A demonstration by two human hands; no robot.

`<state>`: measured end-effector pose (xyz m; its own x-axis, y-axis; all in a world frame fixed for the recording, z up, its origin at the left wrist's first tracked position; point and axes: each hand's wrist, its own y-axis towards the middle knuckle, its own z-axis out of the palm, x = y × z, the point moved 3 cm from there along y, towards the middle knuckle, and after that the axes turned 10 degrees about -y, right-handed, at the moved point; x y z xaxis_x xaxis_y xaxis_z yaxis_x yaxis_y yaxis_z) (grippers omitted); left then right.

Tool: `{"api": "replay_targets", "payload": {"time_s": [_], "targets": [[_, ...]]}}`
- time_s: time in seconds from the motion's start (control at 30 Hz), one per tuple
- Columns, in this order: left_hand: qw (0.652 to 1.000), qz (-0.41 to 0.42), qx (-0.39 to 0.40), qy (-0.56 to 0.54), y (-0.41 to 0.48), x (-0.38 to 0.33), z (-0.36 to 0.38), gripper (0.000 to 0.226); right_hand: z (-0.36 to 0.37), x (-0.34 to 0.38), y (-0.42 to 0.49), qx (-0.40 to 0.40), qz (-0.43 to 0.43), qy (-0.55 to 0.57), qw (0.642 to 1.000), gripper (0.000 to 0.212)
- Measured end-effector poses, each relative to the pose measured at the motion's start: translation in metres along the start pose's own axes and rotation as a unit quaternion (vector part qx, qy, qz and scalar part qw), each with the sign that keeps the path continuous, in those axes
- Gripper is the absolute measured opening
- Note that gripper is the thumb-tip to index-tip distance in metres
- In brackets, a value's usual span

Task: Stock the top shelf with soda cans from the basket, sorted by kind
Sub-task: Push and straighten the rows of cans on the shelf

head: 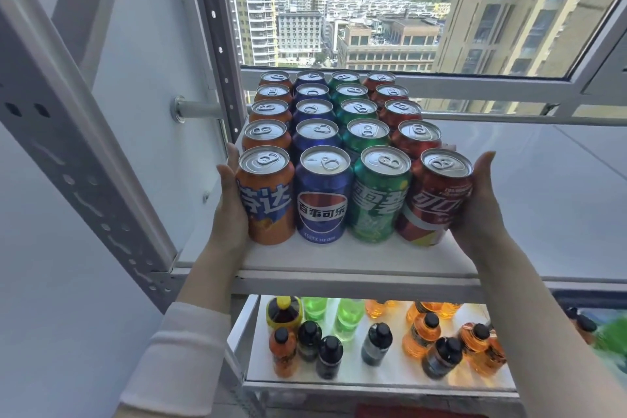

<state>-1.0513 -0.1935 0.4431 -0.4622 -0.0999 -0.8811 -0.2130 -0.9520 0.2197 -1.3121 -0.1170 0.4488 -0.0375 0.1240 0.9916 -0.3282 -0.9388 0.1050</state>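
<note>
Soda cans stand on the white top shelf [339, 258] in rows running front to back, one colour per row: orange, blue, green, red. My left hand [230, 204] lies flat against the left side of the front orange can [266, 193]. My right hand [481, 204] presses with straight fingers against the right side of the front red can [437, 197]. Between them stand the front blue can [322, 193] and the front green can [380, 193], touching side by side. No basket is in view.
A lower shelf [373, 380] carries several small bottles of orange, green and dark drinks. A grey perforated upright [84, 163] stands to the left. A window frame [492, 102] runs behind the cans. The top shelf's right part [543, 197] is bare.
</note>
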Motion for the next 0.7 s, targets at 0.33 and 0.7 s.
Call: {"api": "replay_targets", "payload": {"time_s": [0.33,0.7], "targets": [[0.853,0.248,0.172,0.426,-0.026,-0.083,0.090,0.055,-0.022,0.008,-0.036,-0.073,-0.119,-0.281,0.949,0.081],[0.720,0.140,0.309,0.605,0.004,-0.031,0.127,0.076,-0.024,0.011,-0.035,-0.099,-0.138,-0.257,0.951,0.069]]}}
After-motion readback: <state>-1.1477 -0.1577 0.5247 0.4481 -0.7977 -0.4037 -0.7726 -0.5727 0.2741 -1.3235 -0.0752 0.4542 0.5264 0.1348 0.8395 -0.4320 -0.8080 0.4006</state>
